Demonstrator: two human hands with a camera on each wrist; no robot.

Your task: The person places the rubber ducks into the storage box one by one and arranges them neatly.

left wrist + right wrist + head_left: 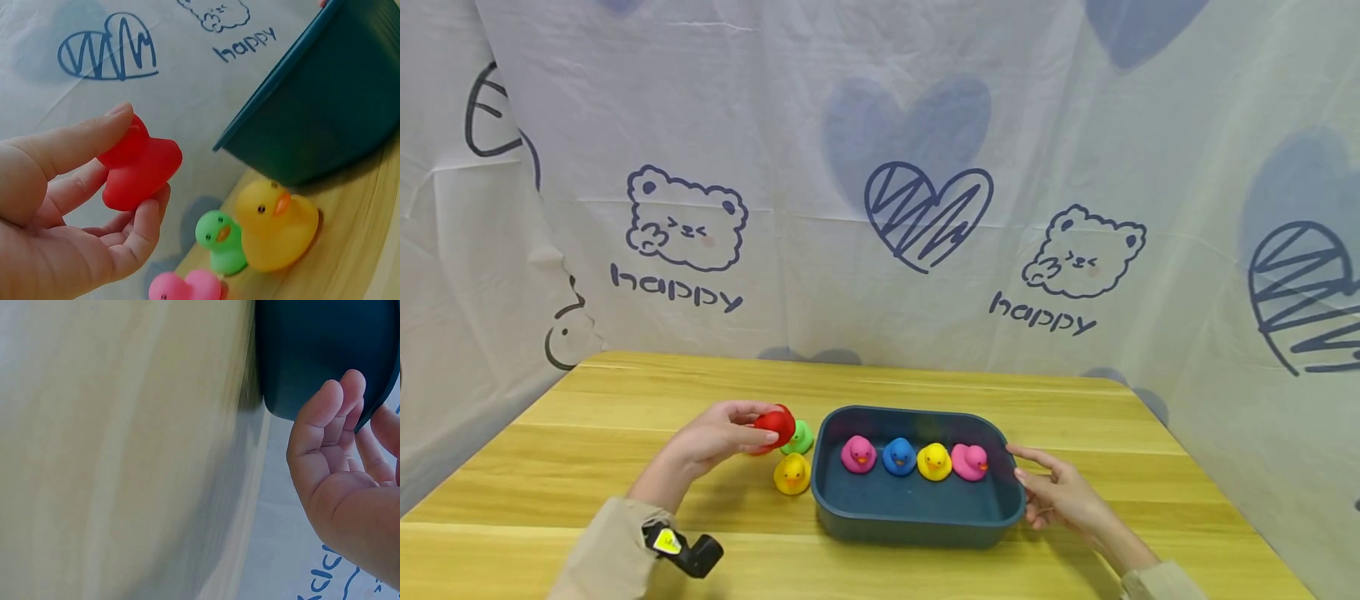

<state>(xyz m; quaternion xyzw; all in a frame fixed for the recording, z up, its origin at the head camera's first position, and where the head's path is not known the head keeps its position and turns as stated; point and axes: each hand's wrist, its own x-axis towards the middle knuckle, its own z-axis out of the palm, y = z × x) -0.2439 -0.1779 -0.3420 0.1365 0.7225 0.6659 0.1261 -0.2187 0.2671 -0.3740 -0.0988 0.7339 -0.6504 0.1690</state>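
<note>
My left hand point(724, 435) holds a red rubber duck point(777, 427) between thumb and fingers, raised left of the dark teal bin point(917, 533). In the left wrist view, the red duck point(145, 169) shows its plain side. Below it on the table are a yellow duck point(278, 231), a green duck point(226, 247) and a pink duck point(187, 286); the pink one is hidden in the head view. My right hand point(1063, 496) touches the bin's right end, its fingers loosely bent along the wall point(312, 356).
Inside the bin, a pink duck point(858, 455), a blue duck point(899, 457), a yellow duck point(935, 462) and another pink duck point(970, 462) stand in a row. The wooden table point(737, 542) ends at a printed white cloth point(805, 167) behind.
</note>
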